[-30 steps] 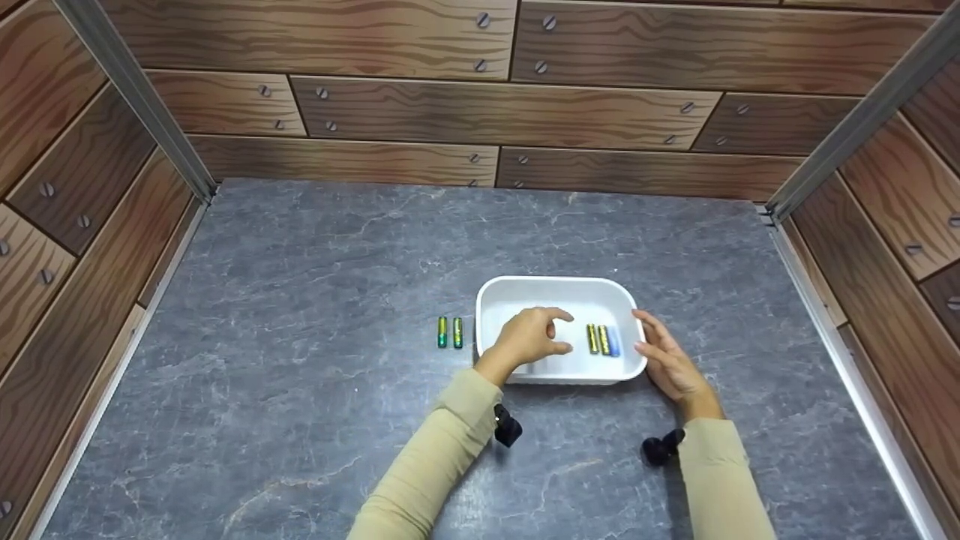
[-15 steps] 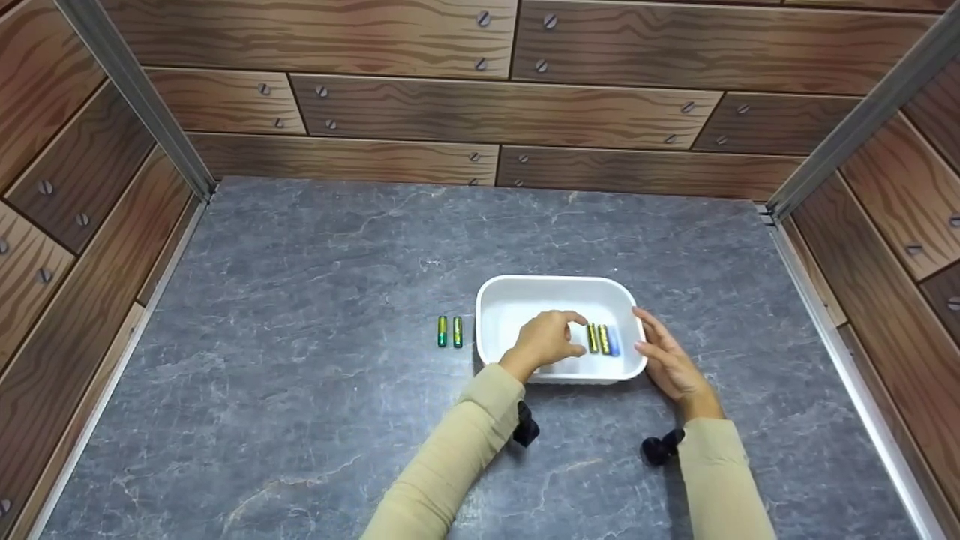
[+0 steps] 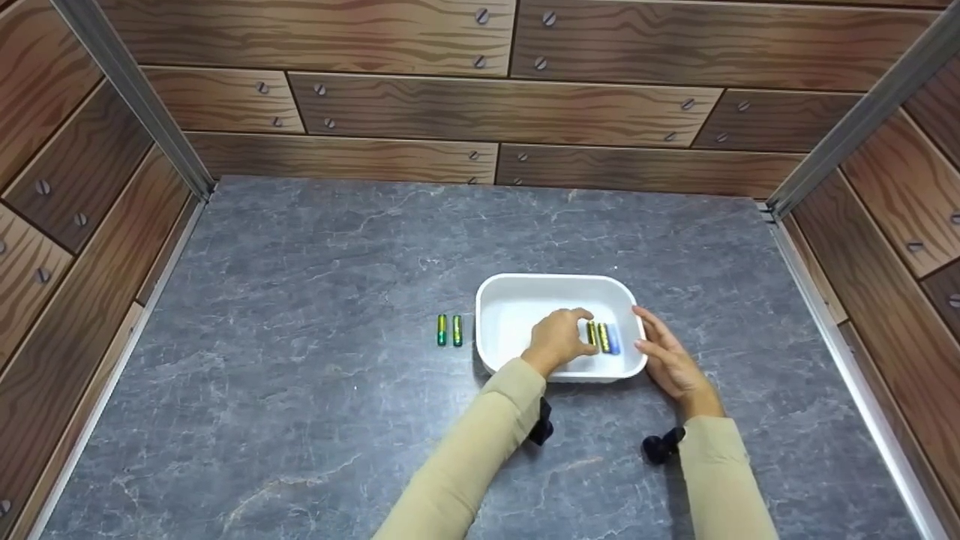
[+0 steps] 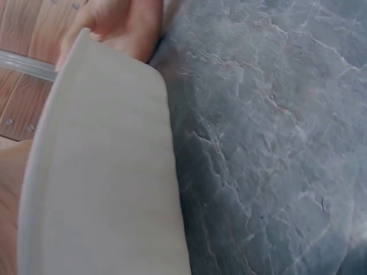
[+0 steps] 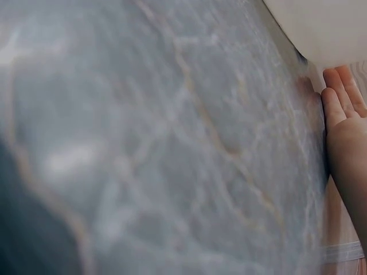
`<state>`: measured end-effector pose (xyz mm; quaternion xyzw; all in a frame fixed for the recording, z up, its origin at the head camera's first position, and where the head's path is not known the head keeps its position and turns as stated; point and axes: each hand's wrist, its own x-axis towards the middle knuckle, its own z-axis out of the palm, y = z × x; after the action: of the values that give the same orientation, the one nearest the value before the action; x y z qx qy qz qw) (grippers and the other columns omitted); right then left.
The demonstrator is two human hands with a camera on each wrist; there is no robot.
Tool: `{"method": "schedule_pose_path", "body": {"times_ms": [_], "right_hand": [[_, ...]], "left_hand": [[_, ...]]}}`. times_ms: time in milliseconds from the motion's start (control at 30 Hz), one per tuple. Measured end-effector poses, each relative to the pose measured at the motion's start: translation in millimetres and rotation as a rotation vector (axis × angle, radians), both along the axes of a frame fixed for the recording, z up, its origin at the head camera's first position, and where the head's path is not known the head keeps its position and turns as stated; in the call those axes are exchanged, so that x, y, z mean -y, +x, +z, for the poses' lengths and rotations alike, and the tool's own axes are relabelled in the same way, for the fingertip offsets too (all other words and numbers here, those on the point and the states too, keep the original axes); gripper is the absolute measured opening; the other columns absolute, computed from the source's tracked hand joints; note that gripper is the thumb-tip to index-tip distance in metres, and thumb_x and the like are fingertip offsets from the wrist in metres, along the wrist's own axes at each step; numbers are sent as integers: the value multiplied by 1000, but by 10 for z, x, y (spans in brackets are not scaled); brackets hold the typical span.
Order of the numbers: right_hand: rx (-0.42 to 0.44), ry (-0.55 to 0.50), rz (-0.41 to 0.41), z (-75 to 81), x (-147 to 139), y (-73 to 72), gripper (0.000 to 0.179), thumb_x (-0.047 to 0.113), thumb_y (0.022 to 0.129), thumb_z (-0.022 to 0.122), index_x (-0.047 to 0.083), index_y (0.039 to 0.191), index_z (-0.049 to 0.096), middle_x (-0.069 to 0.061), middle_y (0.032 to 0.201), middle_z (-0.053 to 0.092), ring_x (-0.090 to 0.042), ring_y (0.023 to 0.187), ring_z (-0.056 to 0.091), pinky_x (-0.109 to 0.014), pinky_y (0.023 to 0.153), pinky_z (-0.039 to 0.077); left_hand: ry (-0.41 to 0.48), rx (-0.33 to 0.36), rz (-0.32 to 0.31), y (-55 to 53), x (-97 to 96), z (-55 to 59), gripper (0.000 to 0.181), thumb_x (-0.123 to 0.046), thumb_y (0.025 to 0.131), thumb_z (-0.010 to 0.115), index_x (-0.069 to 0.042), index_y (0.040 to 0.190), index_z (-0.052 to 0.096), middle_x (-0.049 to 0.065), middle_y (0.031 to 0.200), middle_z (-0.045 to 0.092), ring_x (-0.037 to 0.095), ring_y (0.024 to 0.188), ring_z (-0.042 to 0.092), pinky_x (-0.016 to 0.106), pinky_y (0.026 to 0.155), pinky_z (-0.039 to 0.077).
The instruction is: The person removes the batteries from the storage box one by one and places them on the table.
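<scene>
A white plastic tray [image 3: 517, 274] stands on the marbled tabletop. Inside it, two green-and-gold batteries [image 3: 604, 337] lie side by side, with a blurred blue shape [image 3: 614, 339] beside them. My left hand [image 3: 556, 339] reaches over the front rim, thumb and forefinger spread at the two ends of the leftmost battery; the thumb overlaps its lower end. My right hand [image 3: 675, 366] touches the tray's right rim with thumb and fingertips; in the right wrist view the same hand [image 5: 348, 123] has straight fingers at the tray wall. The tray's outer wall [image 4: 114, 154] fills much of the left wrist view.
Two more green-and-gold batteries [image 3: 450, 331] lie parallel on the tabletop [image 3: 322, 300], left of the tray. Wood-patterned walls [image 3: 420, 109] with metal corner posts [image 3: 142, 97] enclose the surface at the back and sides. A black wrist camera [image 3: 661, 448] sits near the right sleeve.
My left hand has moved right across the tray, until thumb and forefinger reach the leftmost battery's ends. The right hand and the tray have stayed in place.
</scene>
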<state>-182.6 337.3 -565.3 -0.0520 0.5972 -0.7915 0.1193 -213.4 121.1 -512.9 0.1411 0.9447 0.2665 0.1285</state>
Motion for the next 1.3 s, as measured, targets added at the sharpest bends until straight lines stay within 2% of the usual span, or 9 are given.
{"method": "schedule_pose_path", "body": {"times_ms": [67,200,400,567,800,1033,1300], "right_hand": [[-3,0,1,2,-3,-1,52,-5,94,44,26,136,46,12,134,53,-3,120,54,-19,96,47],[-1,0,-1,-3,-6,-2,52,-6,94,44,26,136,47,10,135,52,-4,120,53,-20,97,47],[8,0,-18,-7,1,3,52,-5,94,46,27,135,48,10,133,53,-4,119,54,-20,97,47],[-1,-9,-1,-2,-1,10,52,-6,95,44,29,132,50,11,133,53,-3,119,54,-19,97,47],[-1,-10,3,13,-2,9,51,-6,94,44,29,132,49,9,132,54,-5,118,55,-21,95,48],[2,4,-16,4,6,6,51,-5,95,45,27,134,47,9,133,53,-6,119,54,-21,96,48],[-18,-12,5,-1,0,1,50,-5,95,44,28,134,48,10,134,53,-5,119,54,-21,96,47]], "left_hand": [[-19,1,9,-9,-29,-14,57,-39,76,80,-27,129,61,-1,122,68,16,111,65,30,89,53],[-61,19,32,-17,-79,-42,63,-39,75,81,-29,132,57,-1,124,66,17,113,64,32,91,52],[-139,29,51,-10,-153,-60,66,-38,76,80,-32,136,53,-2,124,66,16,110,65,31,90,53],[-178,30,63,5,-183,-68,61,-37,77,78,-32,134,55,-3,120,66,16,107,66,31,87,54],[-178,3,72,11,-186,-63,53,-37,77,78,-29,126,61,-3,113,68,15,101,67,30,82,54],[-165,8,71,-3,-160,-56,49,-36,77,77,-26,122,61,-2,110,69,16,99,67,31,82,54],[-145,29,57,-47,-139,40,52,-33,75,80,-26,122,61,-2,111,68,15,100,66,30,84,53]]}}
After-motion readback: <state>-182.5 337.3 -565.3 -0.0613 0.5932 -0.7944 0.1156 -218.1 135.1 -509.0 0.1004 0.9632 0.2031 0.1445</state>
